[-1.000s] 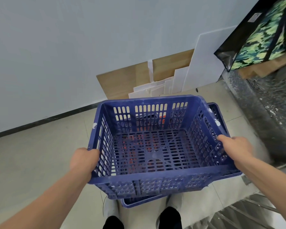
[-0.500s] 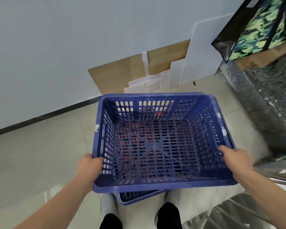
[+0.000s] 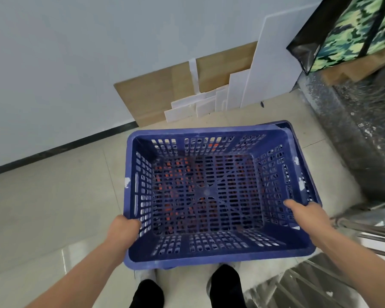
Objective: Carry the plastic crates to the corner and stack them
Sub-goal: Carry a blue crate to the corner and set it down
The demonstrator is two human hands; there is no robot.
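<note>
I hold a blue slatted plastic crate [image 3: 209, 132] in front of me, open side up. My left hand [image 3: 122, 230] grips its left rim near the front corner. My right hand [image 3: 307, 216] grips the right rim, thumb inside the wall. Directly below it sits a second blue crate [image 3: 286, 125], almost fully covered, with only its far right corner showing. Orange shows through the slats of the floor of the held crate.
Brown and white boards [image 3: 209, 90] lean against the wall ahead. A grey stone ledge [image 3: 353, 134] with a camouflage bag [image 3: 353, 32] stands at the right. A metal rack [image 3: 365, 232] is at the lower right. My feet [image 3: 187, 287] stand on a tiled floor.
The held crate has come down and levelled over the lower crate, which was sticking out at the front and right and is now nearly hidden. Both hands keep their grip.
</note>
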